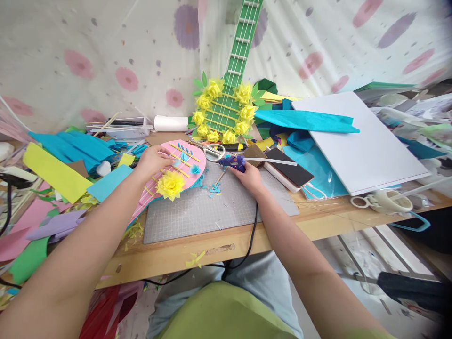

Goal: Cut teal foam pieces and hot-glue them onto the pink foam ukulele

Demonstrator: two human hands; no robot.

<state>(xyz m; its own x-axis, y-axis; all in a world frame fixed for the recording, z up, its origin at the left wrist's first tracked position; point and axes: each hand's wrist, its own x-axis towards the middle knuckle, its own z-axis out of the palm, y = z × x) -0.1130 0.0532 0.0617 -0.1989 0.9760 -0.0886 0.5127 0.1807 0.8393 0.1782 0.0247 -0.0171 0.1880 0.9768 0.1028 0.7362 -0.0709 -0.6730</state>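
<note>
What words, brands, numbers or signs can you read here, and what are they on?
None can be read for certain.
Blue glue gun in the right hand: any marking is too small and blurred to read.
Gray cutting mat: grid lines show, but any numbers are too faint to read.
Pink paper guitar by the left hand: no lettering seen.
White board: no readable text.

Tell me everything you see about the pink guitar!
The pink guitar looks like paper or card, with yellow sticks, pale strings, small blue pegs, a big yellow flower and a little blue flower. It lies slanting, decorated face up, partly over the grey mat. The left hand touches it; the left forearm hides part.
</note>
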